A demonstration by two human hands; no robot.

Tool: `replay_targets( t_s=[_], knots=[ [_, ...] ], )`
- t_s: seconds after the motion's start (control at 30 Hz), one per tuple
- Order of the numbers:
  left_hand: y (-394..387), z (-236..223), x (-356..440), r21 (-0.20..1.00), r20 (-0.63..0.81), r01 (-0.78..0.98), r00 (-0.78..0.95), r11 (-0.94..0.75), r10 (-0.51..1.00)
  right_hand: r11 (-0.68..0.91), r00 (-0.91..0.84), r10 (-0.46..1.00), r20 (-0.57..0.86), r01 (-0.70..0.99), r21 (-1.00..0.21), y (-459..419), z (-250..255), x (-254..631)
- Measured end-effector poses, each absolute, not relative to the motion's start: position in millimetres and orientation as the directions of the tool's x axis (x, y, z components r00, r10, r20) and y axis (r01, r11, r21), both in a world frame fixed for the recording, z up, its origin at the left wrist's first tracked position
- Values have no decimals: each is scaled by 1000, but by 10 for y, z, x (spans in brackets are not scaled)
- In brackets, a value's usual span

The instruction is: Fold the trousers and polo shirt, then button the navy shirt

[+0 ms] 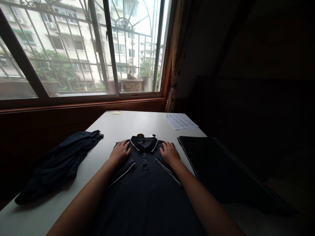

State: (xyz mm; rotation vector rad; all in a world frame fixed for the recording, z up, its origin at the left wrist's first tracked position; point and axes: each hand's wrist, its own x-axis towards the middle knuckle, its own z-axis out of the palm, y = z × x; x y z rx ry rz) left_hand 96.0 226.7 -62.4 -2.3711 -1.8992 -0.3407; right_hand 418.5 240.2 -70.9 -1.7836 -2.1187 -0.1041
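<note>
A dark polo shirt point(145, 183) with white trim lies flat on the white table point(128, 123), collar pointing away from me. My left hand point(120, 152) rests palm down on its left shoulder, fingers stretched flat. On the right shoulder, beside the collar, my right hand point(169, 153) lies flat in the same way. Neither hand holds anything.
A crumpled dark garment point(61, 162) lies at the table's left. A flat dark garment with white stripes point(221, 167) lies at the right. A printed sheet of paper point(180, 121) and a yellow sticky note point(116, 112) sit at the far edge, below a barred window point(81, 49).
</note>
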Motion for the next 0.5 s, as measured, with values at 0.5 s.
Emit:
replay_targets(
  t_s=[0.5],
  knots=[
    [2539,-635,801,78,193,973,200,-219,960,195,-138,945,295,965,-175,2654,-673,4025]
  ],
)
